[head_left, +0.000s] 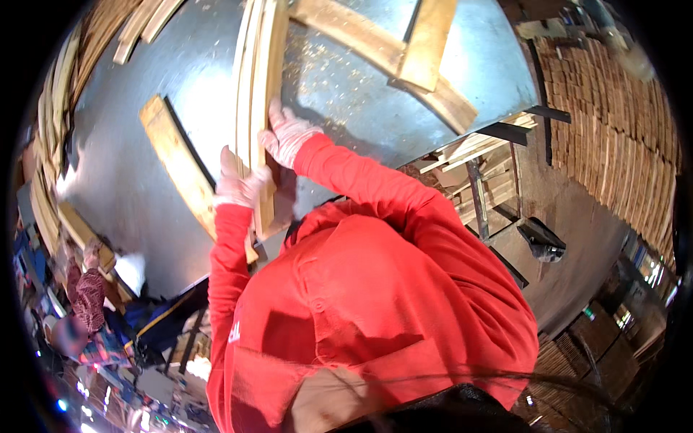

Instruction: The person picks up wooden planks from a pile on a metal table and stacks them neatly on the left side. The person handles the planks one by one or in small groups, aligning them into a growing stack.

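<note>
Several long, narrow wooden boards [267, 54] stand together as a bundle, running away from me across a grey metal tabletop [317, 130]. My left hand [240, 184], in a pale glove, grips the bundle from its left side near the closer end. A bit farther along, my right hand [289, 136], gloved too, presses on the right side, with its thumb over the top edge. The fingers of both hands are partly hidden by the wood. To the left of my left hand lies a separate flat board [177, 159], set at a slant.
Two crossed planks, one being the upper plank [427, 50], lie at the far right of the tabletop amid sawdust. More boards [54, 123] line the left edge, where another person's patterned sleeve [90, 299] shows. A tall lumber stack [606, 130] stands to the right.
</note>
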The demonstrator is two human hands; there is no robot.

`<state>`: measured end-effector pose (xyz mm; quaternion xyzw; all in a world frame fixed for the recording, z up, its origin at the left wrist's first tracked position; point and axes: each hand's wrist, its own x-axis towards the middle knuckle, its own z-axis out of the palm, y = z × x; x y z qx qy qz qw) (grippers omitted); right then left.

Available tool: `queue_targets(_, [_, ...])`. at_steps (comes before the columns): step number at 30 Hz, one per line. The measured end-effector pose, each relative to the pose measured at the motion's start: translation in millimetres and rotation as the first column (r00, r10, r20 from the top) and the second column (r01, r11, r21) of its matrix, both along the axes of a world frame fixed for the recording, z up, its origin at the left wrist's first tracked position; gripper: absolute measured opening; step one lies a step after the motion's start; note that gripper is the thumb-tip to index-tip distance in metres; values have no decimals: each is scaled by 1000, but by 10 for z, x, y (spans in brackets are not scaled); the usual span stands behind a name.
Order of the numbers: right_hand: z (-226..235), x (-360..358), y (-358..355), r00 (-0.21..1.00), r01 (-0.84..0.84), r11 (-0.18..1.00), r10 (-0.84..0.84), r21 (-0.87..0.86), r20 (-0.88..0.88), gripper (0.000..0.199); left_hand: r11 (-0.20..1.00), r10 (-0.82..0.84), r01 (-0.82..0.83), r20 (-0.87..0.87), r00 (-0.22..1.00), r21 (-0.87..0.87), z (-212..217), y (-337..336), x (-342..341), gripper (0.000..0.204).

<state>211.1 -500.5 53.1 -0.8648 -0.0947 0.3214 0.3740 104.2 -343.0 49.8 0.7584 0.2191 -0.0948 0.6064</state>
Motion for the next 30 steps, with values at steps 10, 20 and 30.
queue_targets(10, [60,1638,-1323,940,27,684,230,-729,252,101,715,47,280,-444,895,641,306,-346,305,112])
queue_targets(20, [-527,1720,-461,859,496,844,-512,204,30,79,729,67,330,-543,837,599,291,-295,252,114])
queue_targets(30, [-604,858,-298,932,264,962,-235,73,-275,77,711,81,279,-470,879,645,424,-674,221,121])
